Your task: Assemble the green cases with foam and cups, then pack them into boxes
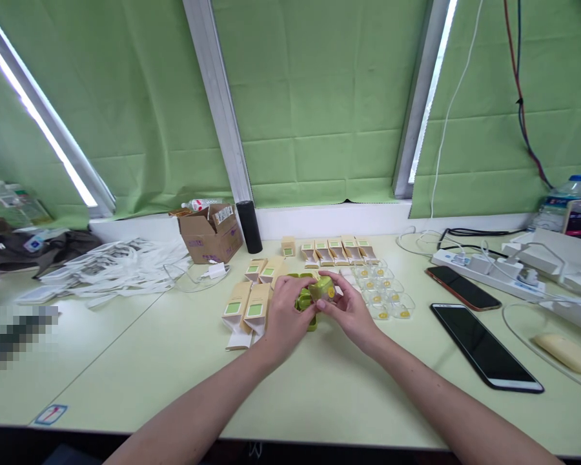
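Note:
Between my left hand and my right hand is a small green case with a clear plastic part and a yellow round sticker. The fingers of both hands are closed around it, just above the table. Behind and below my left hand lie more green pieces, partly hidden. To the left, open tan cartons with green labels lie with their flaps out. Right of my right hand, several clear plastic covers with yellow stickers are set in rows.
A row of open cartons lies at the back, near a black cylinder and a cardboard box. White packets are piled on the left. Two phones and a power strip with cables lie on the right.

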`<act>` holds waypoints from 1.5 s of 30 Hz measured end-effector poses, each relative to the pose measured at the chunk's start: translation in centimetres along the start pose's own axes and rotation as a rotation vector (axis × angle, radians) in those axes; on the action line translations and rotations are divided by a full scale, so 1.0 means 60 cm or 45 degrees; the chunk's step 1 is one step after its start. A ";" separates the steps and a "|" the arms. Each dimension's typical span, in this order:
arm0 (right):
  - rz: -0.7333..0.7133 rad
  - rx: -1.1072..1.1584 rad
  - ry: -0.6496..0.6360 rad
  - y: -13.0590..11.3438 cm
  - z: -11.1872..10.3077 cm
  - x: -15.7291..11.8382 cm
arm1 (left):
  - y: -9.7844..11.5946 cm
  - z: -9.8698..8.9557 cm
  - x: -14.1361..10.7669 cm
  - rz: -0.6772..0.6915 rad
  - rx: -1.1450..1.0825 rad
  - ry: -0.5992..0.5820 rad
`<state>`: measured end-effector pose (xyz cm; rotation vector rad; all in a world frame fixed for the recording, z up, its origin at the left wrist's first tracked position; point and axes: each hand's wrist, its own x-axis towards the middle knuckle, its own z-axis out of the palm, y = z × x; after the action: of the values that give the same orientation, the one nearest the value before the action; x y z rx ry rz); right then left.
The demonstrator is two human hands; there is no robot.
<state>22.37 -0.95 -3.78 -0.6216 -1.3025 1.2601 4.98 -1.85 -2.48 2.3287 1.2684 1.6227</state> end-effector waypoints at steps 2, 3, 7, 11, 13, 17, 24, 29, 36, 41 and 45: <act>0.028 -0.001 -0.015 -0.001 -0.001 -0.001 | 0.002 -0.001 0.000 0.107 0.030 -0.011; 0.042 0.013 -0.018 -0.002 -0.001 -0.002 | 0.003 -0.001 0.000 0.136 0.036 -0.016; 0.087 0.186 0.022 -0.008 0.000 0.000 | 0.000 0.000 -0.002 0.098 0.003 0.022; 0.127 0.413 0.057 -0.010 -0.004 0.006 | -0.004 0.001 -0.001 0.090 -0.073 0.070; 0.134 0.464 0.052 -0.009 -0.011 0.010 | -0.003 -0.001 0.000 0.097 -0.096 0.065; 0.152 0.514 0.051 -0.008 -0.027 0.015 | 0.003 -0.004 0.000 0.085 -0.122 0.032; 0.211 0.573 0.076 -0.016 -0.032 0.019 | 0.000 -0.002 -0.004 0.023 -0.140 -0.020; 0.219 0.579 0.099 -0.016 -0.025 0.015 | -0.005 -0.001 -0.005 -0.089 -0.189 -0.071; 0.186 0.490 0.072 -0.015 -0.013 0.005 | -0.007 0.000 -0.003 -0.296 -0.364 -0.130; 0.052 0.231 0.085 -0.008 -0.005 0.001 | -0.008 0.000 0.000 -0.309 -0.334 -0.133; -0.054 -0.031 0.117 -0.001 -0.001 -0.001 | -0.003 0.000 0.003 -0.339 -0.337 -0.177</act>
<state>22.48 -1.01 -3.78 -0.6580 -1.2505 1.1693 4.92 -1.64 -2.42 1.9832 1.1923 1.4206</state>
